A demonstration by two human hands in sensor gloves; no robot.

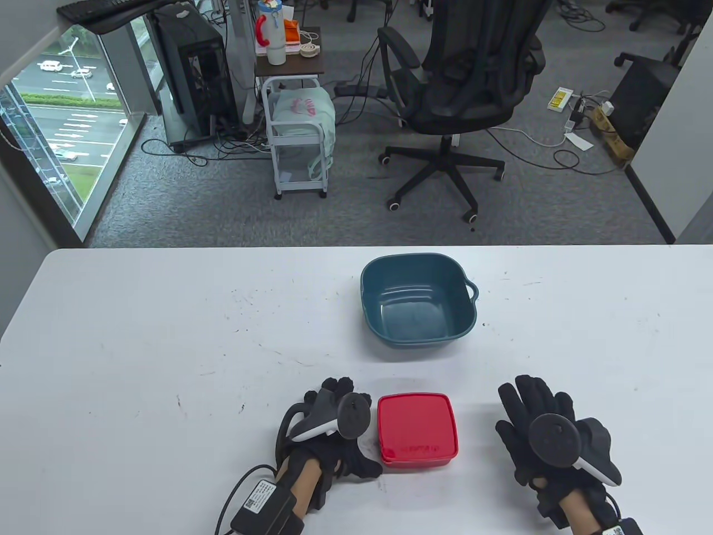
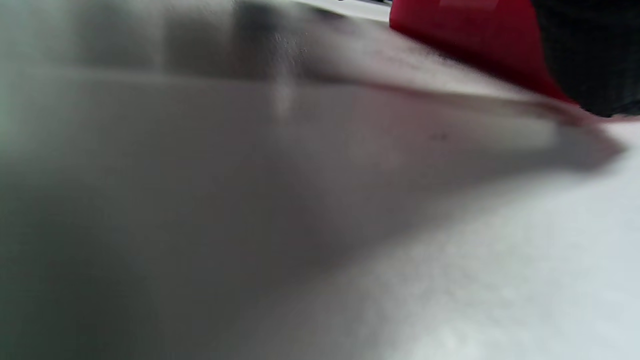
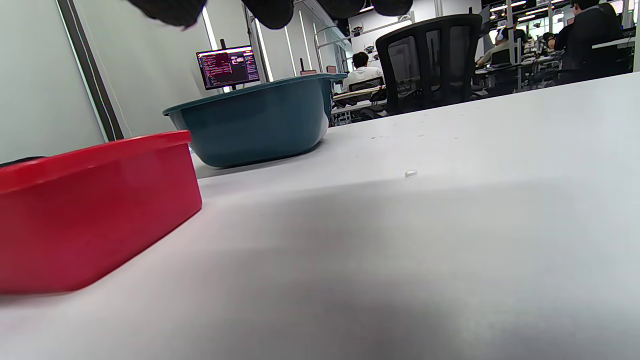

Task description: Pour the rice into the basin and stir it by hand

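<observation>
An empty teal basin (image 1: 418,304) (image 3: 255,125) stands mid-table. Nearer the front edge lies a flat red box (image 1: 418,429) (image 3: 90,210) with its lid on; no rice shows. My left hand (image 1: 348,432) rests on the table right against the box's left side, fingers loosely curled, thumb by the box's near left corner, holding nothing. The left wrist view is blurred; it catches the red box (image 2: 465,35) and a dark glove part. My right hand (image 1: 521,412) lies flat, fingers spread, a short gap to the right of the box. Its fingertips (image 3: 270,10) hang in at the top.
The white table (image 1: 167,362) stretches wide to the left and right of the hands. A tiny white speck (image 3: 410,173) lies on the tabletop. Behind the table stand an office chair (image 1: 462,83) and a small cart (image 1: 301,134).
</observation>
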